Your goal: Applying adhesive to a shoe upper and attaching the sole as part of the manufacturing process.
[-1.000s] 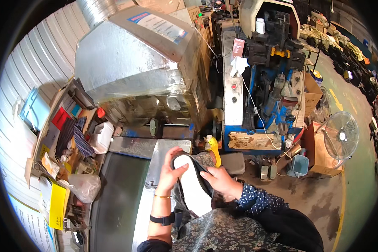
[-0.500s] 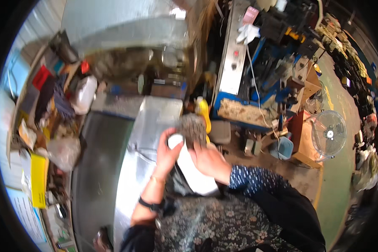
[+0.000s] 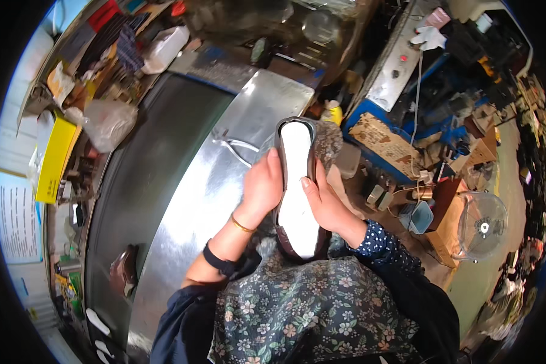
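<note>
In front of my body I hold a dark brown shoe [image 3: 277,233] lengthwise, with a long white insole [image 3: 298,176] lying along it inside the dark rim. My left hand [image 3: 263,187] is closed around the shoe's left side. On the other side my right hand [image 3: 330,203] grips it, the thumb resting on the white insole. The fingers beneath the shoe are hidden. Just left of the shoe, on the shiny metal table [image 3: 182,224], lies a silver tool with two curved handles [image 3: 233,145].
Left of the table runs a dark belt [image 3: 158,139] carrying a brown shoe [image 3: 124,270] and a white insole [image 3: 97,321]. A cluttered shelf holds a yellow box [image 3: 56,159] and a clear plastic bag [image 3: 109,124]. On the right are a blue-framed machine [image 3: 361,109], a blue bin [image 3: 416,216] and a fan [image 3: 483,226].
The insole has gone from tilted and blurred to lying straight along the shoe, whose rim now shows. My left hand has moved down and to the shoe's side. The view has shifted.
</note>
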### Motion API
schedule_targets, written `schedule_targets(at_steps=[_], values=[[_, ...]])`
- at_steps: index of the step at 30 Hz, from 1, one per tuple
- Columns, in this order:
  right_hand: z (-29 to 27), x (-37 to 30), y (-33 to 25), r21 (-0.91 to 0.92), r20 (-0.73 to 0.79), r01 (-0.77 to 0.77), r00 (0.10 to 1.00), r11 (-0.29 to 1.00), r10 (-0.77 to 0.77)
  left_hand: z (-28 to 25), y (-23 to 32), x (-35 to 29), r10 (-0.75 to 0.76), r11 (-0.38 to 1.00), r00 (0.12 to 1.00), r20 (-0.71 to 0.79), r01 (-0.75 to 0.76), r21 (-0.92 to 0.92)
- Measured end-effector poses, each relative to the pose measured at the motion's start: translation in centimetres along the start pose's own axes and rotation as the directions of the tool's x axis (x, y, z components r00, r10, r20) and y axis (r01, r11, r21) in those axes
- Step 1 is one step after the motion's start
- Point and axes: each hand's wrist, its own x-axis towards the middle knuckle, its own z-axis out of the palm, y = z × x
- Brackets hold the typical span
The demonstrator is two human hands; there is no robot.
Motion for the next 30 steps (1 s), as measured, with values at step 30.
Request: schedule_targets(at_steps=[30], values=[[-3.8,8.0,1.2,0.816,-0.020,0.063,0.996,0.574,-0.081,0.7,4.3,5.5,0.097,0.670,0.925,0.367,0.212,-0.711]])
